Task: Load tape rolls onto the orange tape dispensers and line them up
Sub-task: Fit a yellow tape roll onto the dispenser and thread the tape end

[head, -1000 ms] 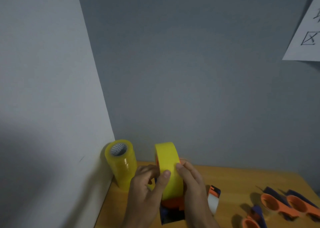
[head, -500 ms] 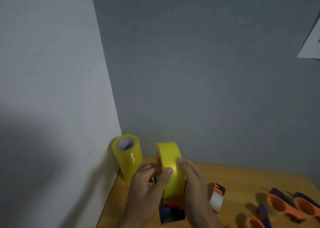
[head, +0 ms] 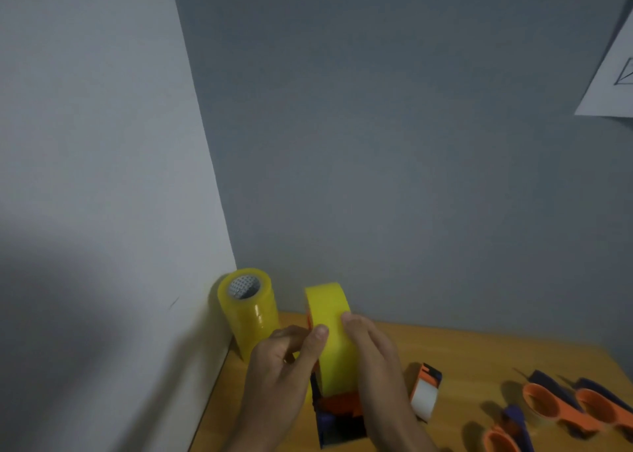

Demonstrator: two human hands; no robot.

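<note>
We note our hands (head: pixel 342 376) hide most of the held dispenser (head: pixel 339 414). At the tabletop's right edge, three empty dispensers (head: pixel 548 402) are partly cropped and blurred.
</note>
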